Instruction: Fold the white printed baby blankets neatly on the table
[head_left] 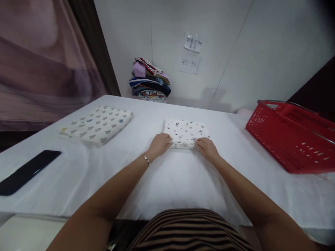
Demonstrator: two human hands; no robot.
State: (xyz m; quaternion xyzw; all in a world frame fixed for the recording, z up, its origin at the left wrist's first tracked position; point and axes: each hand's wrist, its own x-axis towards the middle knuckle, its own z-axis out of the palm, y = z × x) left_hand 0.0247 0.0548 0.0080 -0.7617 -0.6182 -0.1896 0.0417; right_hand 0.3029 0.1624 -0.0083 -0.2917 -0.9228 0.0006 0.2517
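A white printed cloth (186,131), folded into a layered rectangle, lies flat on the white-covered table in front of me. My left hand (160,144) grips its near left corner, fingers on top and the thumb at the stacked front edge. At the near right corner my right hand (207,147) pinches the layers the same way. The undersides of both grips are hidden. Farther left rests another folded cloth (101,122), cream with grey mouse-head shapes, apart from both hands.
A red plastic basket (293,136) with metal handles stands at the right. A dark flat slab (28,170) lies near the left edge of the table (110,181). Behind the far edge rises a pile of folded fabrics (150,82) against the wall, where paper notes (190,64) hang.
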